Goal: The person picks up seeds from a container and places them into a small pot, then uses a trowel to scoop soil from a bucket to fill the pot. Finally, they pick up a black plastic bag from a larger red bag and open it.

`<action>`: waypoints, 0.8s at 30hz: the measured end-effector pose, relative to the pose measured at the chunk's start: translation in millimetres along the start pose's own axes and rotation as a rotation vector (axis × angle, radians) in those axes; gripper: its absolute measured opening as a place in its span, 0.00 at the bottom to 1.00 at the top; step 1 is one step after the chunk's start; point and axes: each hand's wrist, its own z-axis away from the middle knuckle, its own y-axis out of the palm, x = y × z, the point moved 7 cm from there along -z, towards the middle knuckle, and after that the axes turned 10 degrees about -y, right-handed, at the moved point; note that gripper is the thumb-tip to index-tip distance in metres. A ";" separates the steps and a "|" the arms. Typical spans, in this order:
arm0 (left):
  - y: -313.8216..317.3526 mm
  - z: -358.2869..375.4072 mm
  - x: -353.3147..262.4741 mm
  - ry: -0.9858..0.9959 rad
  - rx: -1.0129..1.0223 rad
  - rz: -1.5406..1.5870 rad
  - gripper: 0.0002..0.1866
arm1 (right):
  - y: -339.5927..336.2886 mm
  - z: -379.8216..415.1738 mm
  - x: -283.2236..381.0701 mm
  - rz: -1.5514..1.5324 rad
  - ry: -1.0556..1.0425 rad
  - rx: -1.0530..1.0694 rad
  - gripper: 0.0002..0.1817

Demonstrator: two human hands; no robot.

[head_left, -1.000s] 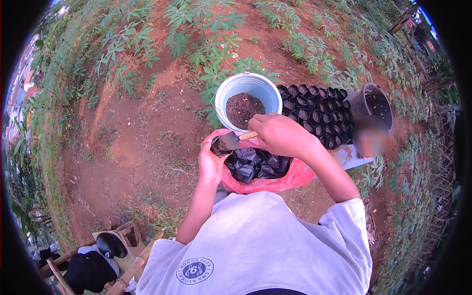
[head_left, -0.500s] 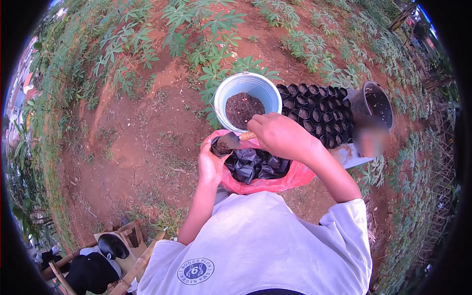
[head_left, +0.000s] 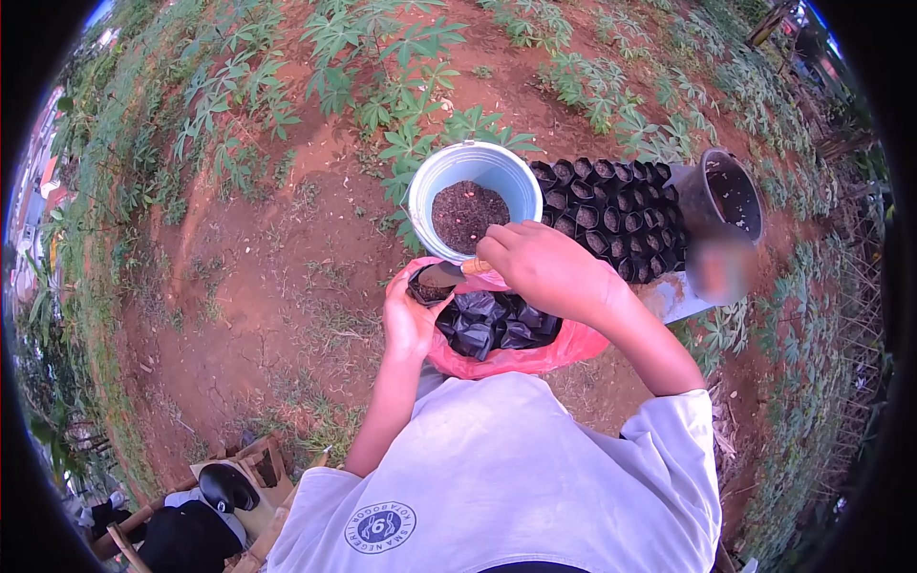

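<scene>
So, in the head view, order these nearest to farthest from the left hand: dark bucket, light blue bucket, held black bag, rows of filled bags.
1. Held black bag, in the left hand.
2. Light blue bucket, ahead and right.
3. Rows of filled bags, right of that bucket.
4. Dark bucket, past the rows.

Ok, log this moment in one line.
left hand: holding black bag | right hand: gripping trowel, blade at bag mouth | blue bucket: soil inside
</scene>
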 end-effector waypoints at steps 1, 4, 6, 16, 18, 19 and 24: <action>0.4 -0.6 -0.2 -0.005 0.005 -0.009 0.18 | -1.5 0.5 -1.4 -0.010 0.009 -0.007 0.08; -0.2 -0.5 -2.1 -0.018 -0.013 -0.001 0.18 | -5.8 2.9 -7.6 -0.049 0.046 -0.026 0.08; -8.4 -4.0 -2.2 -0.007 -0.043 0.012 0.17 | -6.0 7.1 -15.9 -0.079 0.073 -0.035 0.08; -33.0 -18.2 -8.0 0.009 -0.152 0.037 0.12 | 52.0 32.2 -96.0 -0.207 0.334 -0.071 0.05; -36.7 -21.3 -7.9 0.008 -0.176 0.037 0.12 | 81.0 35.4 -112.9 -0.243 0.348 -0.070 0.05; -38.0 -22.7 -7.9 0.002 -0.177 0.030 0.12 | 96.6 37.2 -121.6 -0.233 0.359 -0.056 0.05; -44.2 -23.7 -8.5 0.016 -0.198 0.008 0.12 | 147.6 44.8 -153.3 -0.223 0.346 -0.004 0.05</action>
